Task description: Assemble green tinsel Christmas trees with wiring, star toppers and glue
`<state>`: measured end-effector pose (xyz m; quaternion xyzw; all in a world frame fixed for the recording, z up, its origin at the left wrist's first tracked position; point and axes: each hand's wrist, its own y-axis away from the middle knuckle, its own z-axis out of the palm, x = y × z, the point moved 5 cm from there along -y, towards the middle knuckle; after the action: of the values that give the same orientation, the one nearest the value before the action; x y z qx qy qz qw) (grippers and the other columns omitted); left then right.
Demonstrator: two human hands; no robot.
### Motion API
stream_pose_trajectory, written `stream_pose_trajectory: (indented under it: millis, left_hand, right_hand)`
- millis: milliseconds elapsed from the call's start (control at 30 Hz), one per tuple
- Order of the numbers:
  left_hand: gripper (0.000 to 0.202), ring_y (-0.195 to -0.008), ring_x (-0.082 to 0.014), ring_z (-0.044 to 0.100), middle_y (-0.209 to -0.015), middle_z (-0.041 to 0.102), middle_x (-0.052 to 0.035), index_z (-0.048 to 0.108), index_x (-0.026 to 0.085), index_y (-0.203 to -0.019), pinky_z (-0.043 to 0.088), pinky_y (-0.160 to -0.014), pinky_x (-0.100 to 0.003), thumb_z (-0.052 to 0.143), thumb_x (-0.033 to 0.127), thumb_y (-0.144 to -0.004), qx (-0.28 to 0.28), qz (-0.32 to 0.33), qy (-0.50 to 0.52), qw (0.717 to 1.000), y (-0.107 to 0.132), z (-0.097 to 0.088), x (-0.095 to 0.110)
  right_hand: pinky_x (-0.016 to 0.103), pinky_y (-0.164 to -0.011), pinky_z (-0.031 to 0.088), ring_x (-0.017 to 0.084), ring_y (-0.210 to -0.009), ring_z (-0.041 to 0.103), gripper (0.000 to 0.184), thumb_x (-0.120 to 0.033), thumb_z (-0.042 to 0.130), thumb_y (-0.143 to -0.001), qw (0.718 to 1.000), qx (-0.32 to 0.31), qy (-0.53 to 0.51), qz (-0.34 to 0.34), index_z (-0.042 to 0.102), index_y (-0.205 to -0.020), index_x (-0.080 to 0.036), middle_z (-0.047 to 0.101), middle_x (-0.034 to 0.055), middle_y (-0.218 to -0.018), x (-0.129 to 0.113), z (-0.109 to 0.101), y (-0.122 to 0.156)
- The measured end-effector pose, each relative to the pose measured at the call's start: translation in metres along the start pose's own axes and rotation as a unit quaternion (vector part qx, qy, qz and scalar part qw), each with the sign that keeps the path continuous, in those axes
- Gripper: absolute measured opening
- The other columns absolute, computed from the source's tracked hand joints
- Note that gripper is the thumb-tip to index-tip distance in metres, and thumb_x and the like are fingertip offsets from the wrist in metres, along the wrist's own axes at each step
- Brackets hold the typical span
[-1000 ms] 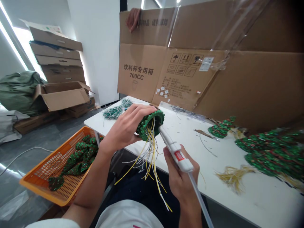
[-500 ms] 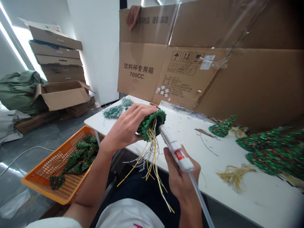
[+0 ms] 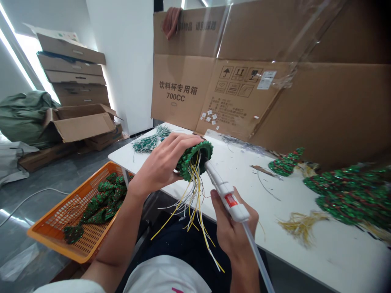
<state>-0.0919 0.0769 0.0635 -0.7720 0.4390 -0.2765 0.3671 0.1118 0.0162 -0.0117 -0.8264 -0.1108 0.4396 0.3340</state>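
My left hand (image 3: 161, 162) wraps around a green tinsel-covered cone (image 3: 195, 159), holding it on its side with the hollow base facing me. A loose bunch of yellow and white wires (image 3: 194, 203) hangs down out of the cone. My right hand (image 3: 233, 230) grips a white hot glue gun (image 3: 226, 195), and its cable (image 3: 256, 256) runs down towards the lower right. The gun's nozzle sits at the cone's open base, touching or almost touching the rim. The inside of the cone is mostly hidden by the wires.
A white table (image 3: 314, 240) holds green wire bundles (image 3: 149, 143), yellow wire ends (image 3: 301, 226) and green tinsel trees (image 3: 351, 195). An orange plastic basket (image 3: 76, 211) with several green cones stands at left. Large cardboard sheets (image 3: 244, 81) rise behind the table.
The hands, cone and glue gun stay nearly still. The whole view has shifted only slightly since the oldest frame.
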Motion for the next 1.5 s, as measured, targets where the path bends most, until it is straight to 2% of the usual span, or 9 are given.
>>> stream_pose_trajectory:
  millis: [467, 833, 1333, 1500]
  left_hand:
    - [0.076, -0.142, -0.0319, 0.058, -0.153, 0.064, -0.0146, 0.045, 0.022, -0.155, 0.052, -0.120, -0.052, 0.081, 0.011, -0.089, 0.001, 0.000, -0.003, 1.000, -0.0001, -0.0009, 0.0003]
    - [0.075, -0.142, -0.0324, 0.059, -0.153, 0.064, -0.0151, 0.044, 0.025, -0.157, 0.052, -0.119, -0.054, 0.081, 0.017, -0.092, 0.001, -0.002, 0.006, 1.000, -0.0005, -0.0009, 0.0004]
    - [0.073, -0.140, -0.0333, 0.060, -0.152, 0.064, -0.0159, 0.044, 0.024, -0.155, 0.051, -0.118, -0.053, 0.083, 0.025, -0.093, -0.002, -0.011, 0.005, 1.000, 0.0000, -0.0009, -0.0013]
    - [0.073, -0.139, -0.0337, 0.061, -0.151, 0.065, -0.0166, 0.044, 0.024, -0.155, 0.051, -0.118, -0.053, 0.083, 0.026, -0.093, 0.000, -0.008, 0.003, 1.000, -0.0002, -0.0011, -0.0013]
  right_hand:
    - [0.031, -0.056, 0.032, 0.014, -0.055, 0.038, 0.027, -0.031, 0.061, -0.107, 0.999, -0.012, 0.029, -0.021, 0.051, -0.083, -0.026, 0.040, -0.0076, -0.065, -0.0032, 0.0005, -0.0012]
    - [0.031, -0.056, 0.031, 0.014, -0.054, 0.034, 0.028, -0.029, 0.061, -0.107, 0.998, -0.010, 0.042, -0.037, 0.049, -0.082, -0.026, 0.039, -0.0078, -0.063, -0.0049, 0.0008, -0.0011]
    - [0.028, -0.054, 0.030, 0.011, -0.052, 0.034, 0.030, -0.025, 0.063, -0.105, 0.993, -0.016, 0.065, -0.097, 0.045, -0.082, -0.025, 0.040, -0.0084, -0.065, -0.0014, -0.0009, -0.0014]
    - [0.028, -0.055, 0.029, 0.011, -0.053, 0.034, 0.030, -0.026, 0.064, -0.105, 0.995, -0.012, 0.062, -0.083, 0.046, -0.081, -0.025, 0.039, -0.0084, -0.065, -0.0014, -0.0003, -0.0012]
